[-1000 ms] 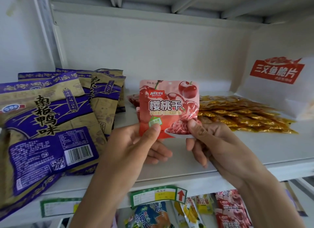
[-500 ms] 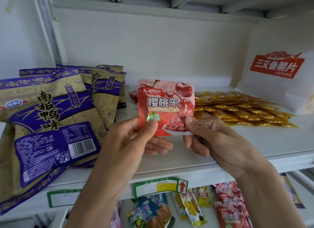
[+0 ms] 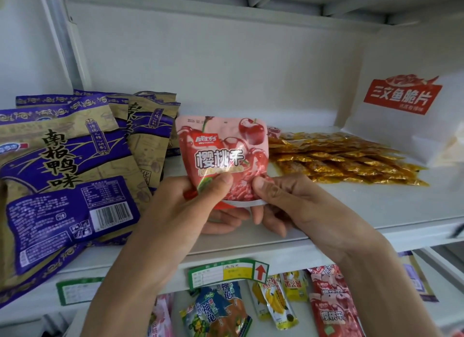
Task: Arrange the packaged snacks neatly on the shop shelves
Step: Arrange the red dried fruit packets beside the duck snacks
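Both hands reach up over the front of the white shelf (image 3: 376, 211): the left hand (image 3: 175, 211) and the right hand (image 3: 296, 206) each pinch a lower corner of the red cherry packet (image 3: 221, 150), thumbs in front, holding it upright above the shelf. To its left lean purple and gold bags (image 3: 62, 166), and to its right lies a heap of gold sachets (image 3: 339, 158) beside what seems a white bag (image 3: 401, 115).

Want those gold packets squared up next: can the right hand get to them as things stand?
Probably not yet: the right hand is pinching the cherry pouch together with the left hand. The shelf between it and the gold packets looks open, so letting go should free it.
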Demonstrator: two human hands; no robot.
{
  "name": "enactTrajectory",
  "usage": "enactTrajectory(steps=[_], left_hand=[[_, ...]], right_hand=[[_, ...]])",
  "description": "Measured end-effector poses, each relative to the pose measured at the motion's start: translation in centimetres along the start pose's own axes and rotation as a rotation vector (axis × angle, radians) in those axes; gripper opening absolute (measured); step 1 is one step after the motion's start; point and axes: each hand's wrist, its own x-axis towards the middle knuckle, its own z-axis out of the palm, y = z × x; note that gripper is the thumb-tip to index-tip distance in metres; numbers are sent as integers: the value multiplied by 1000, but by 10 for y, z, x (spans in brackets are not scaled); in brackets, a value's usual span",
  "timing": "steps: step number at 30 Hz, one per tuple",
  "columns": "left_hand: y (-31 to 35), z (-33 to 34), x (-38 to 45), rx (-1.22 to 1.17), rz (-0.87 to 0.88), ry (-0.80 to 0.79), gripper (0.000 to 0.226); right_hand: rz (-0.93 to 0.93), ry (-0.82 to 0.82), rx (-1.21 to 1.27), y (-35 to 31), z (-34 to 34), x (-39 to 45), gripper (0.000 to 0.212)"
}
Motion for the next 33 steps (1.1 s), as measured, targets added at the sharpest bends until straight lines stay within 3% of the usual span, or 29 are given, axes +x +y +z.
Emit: enactTrajectory(steps=[6,17,24,27,33], left_hand=[[-3,0,-1,45,15,-34,36],[-3,5,-3,67,13,-1,31],[-1,7,0,91,9,-81,31],[-3,6,2,85,-11,-114,35],[-7,5,4,69,9,-44,27]], right_hand=[[5,31,20,-6,5,-3,44],[11,70,-48,-3,3,-3,55],[-19,102,20,-6,3,-2,33],[-45,126,45,-2,1,-3,36],[-22,164,51,0,-2,-3,40]])
